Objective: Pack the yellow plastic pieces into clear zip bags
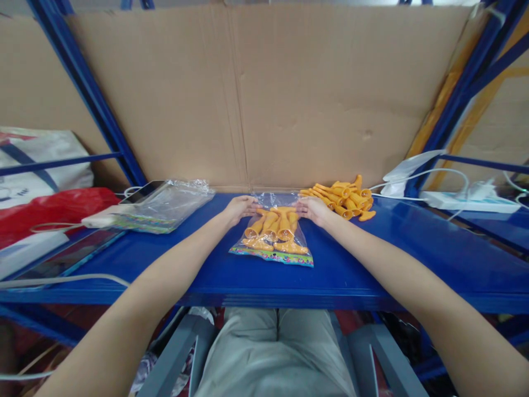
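A clear plastic bag (269,242) with a colourful printed strip along its near edge lies on the blue shelf top. Inside it are several orange hollow plastic pieces (270,227), each with a flared, open end; their exact kind is unclear. My left hand (242,208) grips the far left side of the bag, and my right hand (312,209) grips the far right side. Just beyond my right hand is a loose pile of the same orange pieces (345,197). Some fingertips are hidden against the film.
Flat clear bags (173,207) are stacked at the left, overlapping a dark tablet-like device (144,192). Red material (74,212) and a white fabric bag (49,160) lie farther left. At right are a white power strip (471,202) and cables. Cardboard (314,99) walls the back between blue posts.
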`<state>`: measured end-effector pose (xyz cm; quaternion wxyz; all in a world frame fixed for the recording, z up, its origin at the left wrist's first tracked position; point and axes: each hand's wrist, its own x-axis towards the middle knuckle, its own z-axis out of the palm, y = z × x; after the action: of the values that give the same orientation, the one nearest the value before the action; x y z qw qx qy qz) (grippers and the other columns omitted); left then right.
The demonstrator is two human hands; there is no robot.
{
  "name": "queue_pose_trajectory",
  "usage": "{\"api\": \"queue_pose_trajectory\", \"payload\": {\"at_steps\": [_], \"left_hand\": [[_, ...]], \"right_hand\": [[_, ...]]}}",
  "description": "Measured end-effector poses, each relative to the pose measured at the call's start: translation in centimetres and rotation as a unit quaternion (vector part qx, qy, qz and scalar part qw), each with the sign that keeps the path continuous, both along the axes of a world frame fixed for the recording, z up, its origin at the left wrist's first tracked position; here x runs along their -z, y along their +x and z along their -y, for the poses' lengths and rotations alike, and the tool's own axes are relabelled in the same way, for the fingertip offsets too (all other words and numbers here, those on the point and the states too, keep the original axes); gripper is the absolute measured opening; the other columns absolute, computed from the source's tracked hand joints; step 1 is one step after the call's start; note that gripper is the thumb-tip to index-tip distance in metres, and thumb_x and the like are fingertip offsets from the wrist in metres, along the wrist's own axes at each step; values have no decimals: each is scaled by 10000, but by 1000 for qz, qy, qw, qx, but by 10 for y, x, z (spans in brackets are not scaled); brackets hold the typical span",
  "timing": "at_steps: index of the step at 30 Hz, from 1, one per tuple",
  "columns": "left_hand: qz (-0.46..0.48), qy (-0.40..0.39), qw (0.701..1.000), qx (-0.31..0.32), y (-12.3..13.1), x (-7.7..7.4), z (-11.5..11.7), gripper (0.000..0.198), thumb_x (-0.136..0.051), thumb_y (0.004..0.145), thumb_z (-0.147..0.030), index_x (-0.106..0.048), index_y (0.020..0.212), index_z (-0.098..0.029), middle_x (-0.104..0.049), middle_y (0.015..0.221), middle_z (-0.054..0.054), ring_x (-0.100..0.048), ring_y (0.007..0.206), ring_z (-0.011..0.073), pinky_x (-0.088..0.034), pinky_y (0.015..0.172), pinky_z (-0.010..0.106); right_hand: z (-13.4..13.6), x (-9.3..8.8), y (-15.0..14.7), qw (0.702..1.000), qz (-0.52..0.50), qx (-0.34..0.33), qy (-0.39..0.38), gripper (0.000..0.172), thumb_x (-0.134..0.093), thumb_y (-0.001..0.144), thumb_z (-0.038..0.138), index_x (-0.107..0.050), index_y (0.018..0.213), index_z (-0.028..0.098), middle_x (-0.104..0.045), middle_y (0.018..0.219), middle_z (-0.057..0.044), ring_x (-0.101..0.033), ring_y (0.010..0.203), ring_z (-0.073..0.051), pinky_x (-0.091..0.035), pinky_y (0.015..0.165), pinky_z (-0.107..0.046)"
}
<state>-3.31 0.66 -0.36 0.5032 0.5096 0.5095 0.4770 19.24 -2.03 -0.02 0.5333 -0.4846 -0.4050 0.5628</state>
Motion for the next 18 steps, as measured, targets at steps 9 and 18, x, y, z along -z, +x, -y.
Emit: {"api": "queue_pose_trajectory", "payload": {"at_steps": [9, 18], "left_hand": [[-17, 6, 999, 38, -4, 0, -2, 114, -711, 758, -113, -599, 741, -128, -734, 716, 78, -676, 597, 133, -521, 628, 224], [-74, 54, 995, 40, -6, 2, -10, 106, -649, 662, -34, -673, 667, -137, -702, 648, 35, -644, 594, 125, -516, 602, 235]], "right_hand": [[-15, 11, 19, 995, 46, -72, 53, 184, -622, 794, 37, -553, 697, 177, -524, 534, 55, -478, 473, -60, -412, 513, -171], [-18, 11, 25, 985, 111, -86, 98, 187, -580, 688, -2, -615, 609, 164, -509, 512, 39, -434, 460, -55, -383, 492, -178]]}}
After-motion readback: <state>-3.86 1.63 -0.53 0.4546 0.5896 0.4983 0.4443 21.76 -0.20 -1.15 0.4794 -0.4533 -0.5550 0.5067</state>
